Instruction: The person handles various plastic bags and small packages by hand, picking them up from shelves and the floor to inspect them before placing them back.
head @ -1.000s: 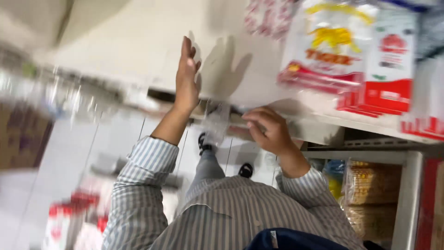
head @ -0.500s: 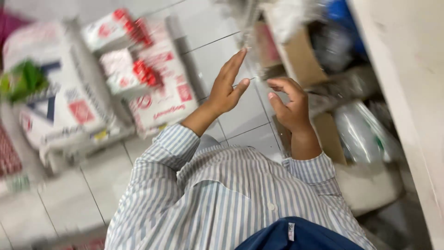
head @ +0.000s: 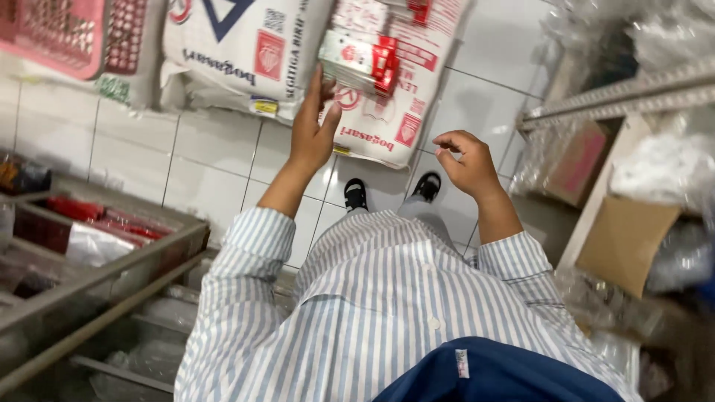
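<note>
Left hand point(head: 311, 138) raised, fingers open, empty, just below the small white-and-red packet point(head: 359, 61) lying on the white printed sack point(head: 387, 82) on the tiled floor. Right hand point(head: 465, 160) half-curled, empty. Risk: the packet slides off the sloped sack.

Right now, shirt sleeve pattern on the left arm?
Blue and white stripes on the left sleeve, clearest in the head view.

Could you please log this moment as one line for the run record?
left hand: raised, open, empty | right hand: raised, fingers curled, empty | below: flour sacks on tiled floor | left: metal shelf
</note>
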